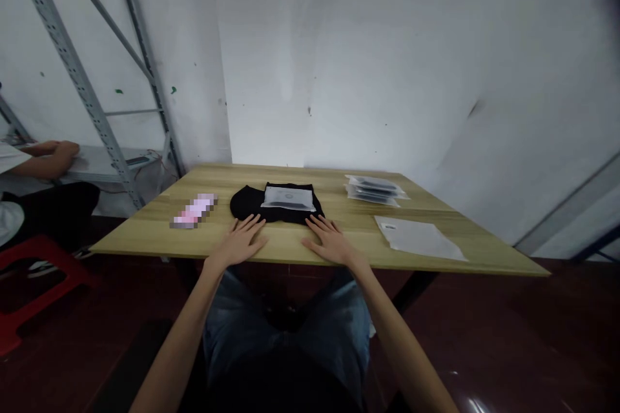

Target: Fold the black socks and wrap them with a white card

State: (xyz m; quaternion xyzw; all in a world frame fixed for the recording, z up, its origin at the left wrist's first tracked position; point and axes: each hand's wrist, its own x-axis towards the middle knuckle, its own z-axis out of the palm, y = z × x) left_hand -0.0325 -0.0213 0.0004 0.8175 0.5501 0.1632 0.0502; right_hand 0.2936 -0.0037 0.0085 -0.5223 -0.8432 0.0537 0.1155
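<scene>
There, in the head view, the left hand (241, 242) and the right hand (330, 242) lay flat on the wooden worktop (339, 251), fingers spread and holding nothing. Their fingertips almost touched a black garment (247, 202) just beyond, on which a clear packet (289, 197) rested. Further right lay a stack of packets (372, 190) and a flat white bag (419, 238).

A wooden table (436, 258) stands against white walls (411, 64) (dark reddish floor (533, 335) below).
</scene>
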